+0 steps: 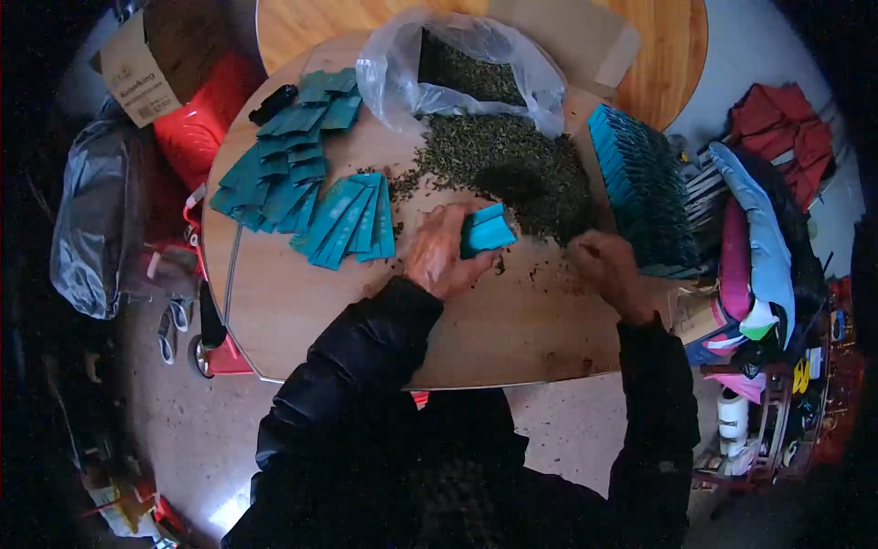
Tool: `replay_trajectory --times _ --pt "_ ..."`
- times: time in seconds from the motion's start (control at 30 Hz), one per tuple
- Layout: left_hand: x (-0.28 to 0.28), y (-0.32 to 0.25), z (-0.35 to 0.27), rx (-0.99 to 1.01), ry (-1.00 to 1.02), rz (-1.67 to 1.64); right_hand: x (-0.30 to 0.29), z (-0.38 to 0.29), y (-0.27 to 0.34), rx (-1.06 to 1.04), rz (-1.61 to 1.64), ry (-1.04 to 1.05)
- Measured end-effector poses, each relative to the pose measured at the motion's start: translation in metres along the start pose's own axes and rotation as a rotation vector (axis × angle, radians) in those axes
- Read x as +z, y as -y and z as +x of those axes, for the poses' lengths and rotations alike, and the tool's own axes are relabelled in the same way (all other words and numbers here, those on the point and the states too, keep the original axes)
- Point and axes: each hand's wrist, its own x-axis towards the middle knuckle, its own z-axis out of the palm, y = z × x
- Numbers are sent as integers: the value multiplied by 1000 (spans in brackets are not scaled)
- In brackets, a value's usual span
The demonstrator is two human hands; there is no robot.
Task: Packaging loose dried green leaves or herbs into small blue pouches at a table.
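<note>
My left hand (442, 250) grips a small teal packet (488, 228) over the table, its top facing away to the right. My right hand (607, 267) is curled at the near right edge of a heap of dried, tea-like leaves (501, 147); whether anything sits between its fingers is hidden. The heap spills from an open clear plastic bag (385, 86) that holds more leaves. Left of my left hand, several flat teal packets (351, 221) lie fanned out. Beyond them are overlapping rows of similar packets (291, 151).
Tightly ranked teal packets (641, 195) stand along the table's right side. A black object (273, 104) lies at the far left of the round wooden table (309, 336). Cardboard (569, 41) rests at the back. Cloths (754, 226) crowd the right; a red cart (230, 360) stands left.
</note>
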Motion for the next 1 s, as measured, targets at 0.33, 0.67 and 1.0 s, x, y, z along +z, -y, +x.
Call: replay_trajectory --times 0.33,0.67,1.0 --pt "-3 6 -2 -10 15 -11 36 42 -53 112 203 -336" --pt "0 6 -1 -2 27 2 12 -3 6 -101 -127 -469" --pt "-3 2 -5 -48 65 69 11 -18 61 -501 -528 -439"
